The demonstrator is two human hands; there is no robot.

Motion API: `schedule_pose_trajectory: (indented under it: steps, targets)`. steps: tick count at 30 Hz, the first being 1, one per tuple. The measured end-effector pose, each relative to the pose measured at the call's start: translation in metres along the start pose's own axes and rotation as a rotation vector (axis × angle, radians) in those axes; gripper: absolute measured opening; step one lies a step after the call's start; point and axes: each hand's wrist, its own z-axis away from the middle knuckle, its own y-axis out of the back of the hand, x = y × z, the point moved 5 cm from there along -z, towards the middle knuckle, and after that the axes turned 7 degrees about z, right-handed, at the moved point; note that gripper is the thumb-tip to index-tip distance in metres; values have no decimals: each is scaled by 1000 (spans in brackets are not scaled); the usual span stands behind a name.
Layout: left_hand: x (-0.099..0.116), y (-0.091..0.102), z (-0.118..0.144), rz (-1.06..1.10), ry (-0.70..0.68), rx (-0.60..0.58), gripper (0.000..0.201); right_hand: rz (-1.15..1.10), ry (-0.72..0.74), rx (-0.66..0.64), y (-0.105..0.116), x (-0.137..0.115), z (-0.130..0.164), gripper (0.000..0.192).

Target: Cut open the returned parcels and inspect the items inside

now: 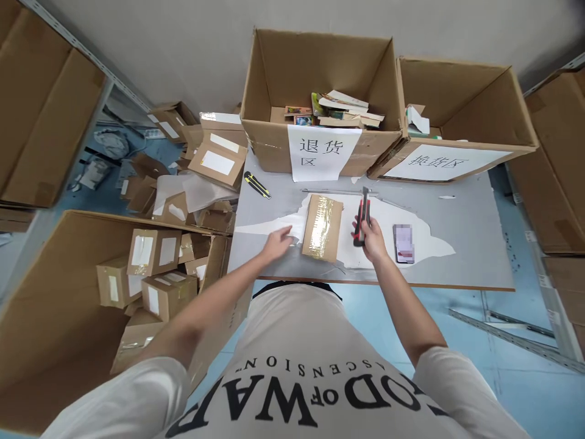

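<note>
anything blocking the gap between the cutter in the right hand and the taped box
Nothing visible does: between the cutter in the right hand and the taped box only the white tabletop patch shows. The phone lies right of the hand, outside that gap.

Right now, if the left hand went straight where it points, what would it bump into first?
The left hand would probably bump the taped cardboard box first, just ahead of it, though the hand's height is hard to judge.
</note>
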Motion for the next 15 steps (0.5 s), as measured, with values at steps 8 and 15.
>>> schedule_pose_trajectory:
  steps: [8, 15]
  targets:
    - [68, -10, -129, 140, -35, -160, 47, -442, -330, 73, -8, 83, 127, 36]
    - [68, -30, -138, 126, -22, -277, 36, -558, -333, 144, -35, 88, 126, 33]
